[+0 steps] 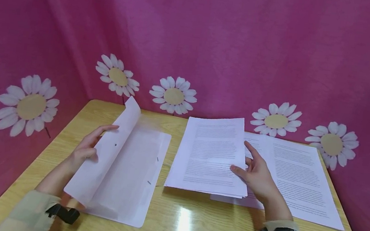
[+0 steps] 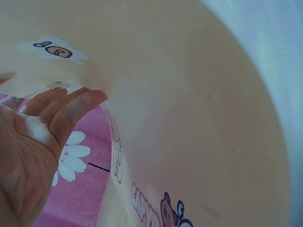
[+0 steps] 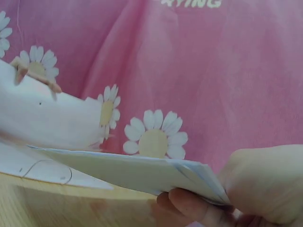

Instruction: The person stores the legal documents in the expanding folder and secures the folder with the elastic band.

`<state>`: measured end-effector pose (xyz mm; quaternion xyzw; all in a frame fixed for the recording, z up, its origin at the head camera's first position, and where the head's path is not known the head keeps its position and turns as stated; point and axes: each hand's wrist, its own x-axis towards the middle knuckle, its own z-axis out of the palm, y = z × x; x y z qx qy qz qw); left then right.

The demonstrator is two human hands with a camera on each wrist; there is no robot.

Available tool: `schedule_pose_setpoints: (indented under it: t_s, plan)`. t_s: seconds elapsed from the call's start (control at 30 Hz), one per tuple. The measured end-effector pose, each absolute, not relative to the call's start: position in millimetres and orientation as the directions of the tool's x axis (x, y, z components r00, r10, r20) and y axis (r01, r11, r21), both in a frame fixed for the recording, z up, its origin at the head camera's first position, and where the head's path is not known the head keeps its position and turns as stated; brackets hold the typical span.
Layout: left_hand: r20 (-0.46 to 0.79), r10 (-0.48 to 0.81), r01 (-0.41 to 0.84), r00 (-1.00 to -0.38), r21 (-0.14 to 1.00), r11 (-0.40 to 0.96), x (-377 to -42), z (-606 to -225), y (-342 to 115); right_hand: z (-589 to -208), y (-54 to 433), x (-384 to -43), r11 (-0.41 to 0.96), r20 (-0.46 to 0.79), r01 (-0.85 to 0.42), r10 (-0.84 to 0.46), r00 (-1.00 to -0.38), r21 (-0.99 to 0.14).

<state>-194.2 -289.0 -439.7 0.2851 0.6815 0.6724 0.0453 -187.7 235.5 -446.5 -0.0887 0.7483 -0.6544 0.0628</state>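
On the left of the table lies a pale plastic folder (image 1: 133,170), its cover raised and curling. My left hand (image 1: 87,146) holds that cover by its outer edge, fingertips over the rim. In the left wrist view, the left hand (image 2: 52,118) is beside the cover's outer face (image 2: 180,118), which bears cartoon prints and a snap button. My right hand (image 1: 259,174) grips a stack of printed sheets (image 1: 211,157) by its right edge, thumb on top. Seen from the right wrist, the fingers (image 3: 194,208) are beneath the stack (image 3: 128,172), which is lifted off the table.
More printed sheets (image 1: 298,179) lie on the right side of the wooden table (image 1: 172,222), partly under the held stack. A pink curtain (image 1: 214,49) with daisies surrounds the table at the back and sides. Each wrist wears a dark camera on a strap.
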Motion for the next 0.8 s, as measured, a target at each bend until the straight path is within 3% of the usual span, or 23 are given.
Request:
schedule_pose_setpoints:
  t_s: [0.47,0.8]
  plan:
    - [0.356,0.456,0.36,-0.816,0.929,-0.083,-196,-439,-288,-415,222,-179,0.006,0.132,-0.138,-0.257,-0.957,-0.99]
    - [0.342,0.463,0.34,-0.818,0.936,-0.091,-196,-440,-289,-403,205,-178,-0.066,0.122,-0.108,-0.283,-0.951,-0.992]
